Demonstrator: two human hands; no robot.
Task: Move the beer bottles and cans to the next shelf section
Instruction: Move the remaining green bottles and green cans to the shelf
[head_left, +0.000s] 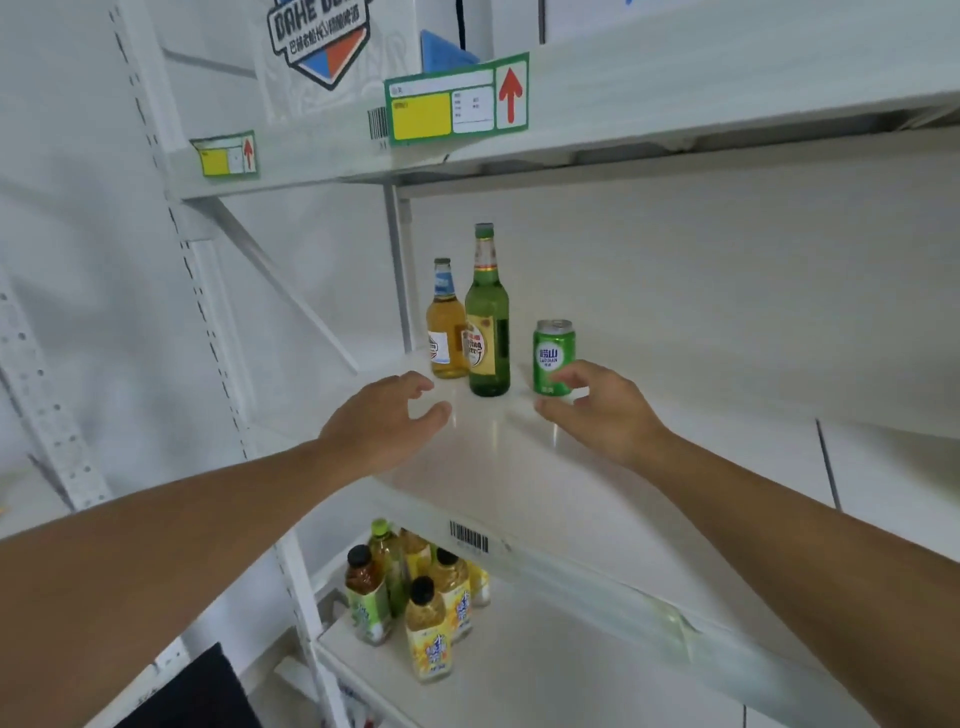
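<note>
Progress unclear: green can (554, 357), green bottle (487, 317), amber bottle (447, 325) all on shelf (498, 467). Right hand (597, 410) fingers loosely round can, grip uncertain; left hand (387, 415) open, empty.

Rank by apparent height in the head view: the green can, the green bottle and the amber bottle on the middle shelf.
1. green bottle, tallest.
2. amber bottle, shorter, though it stands slightly farther back.
3. green can, clearly shortest.

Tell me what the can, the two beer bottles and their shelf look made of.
Can: likely aluminium, glossy green print, silvery rim. Green bottle and amber bottle: apparently glass, see-through, paper labels. Shelf: smooth white board, perhaps painted metal or laminate.
</note>
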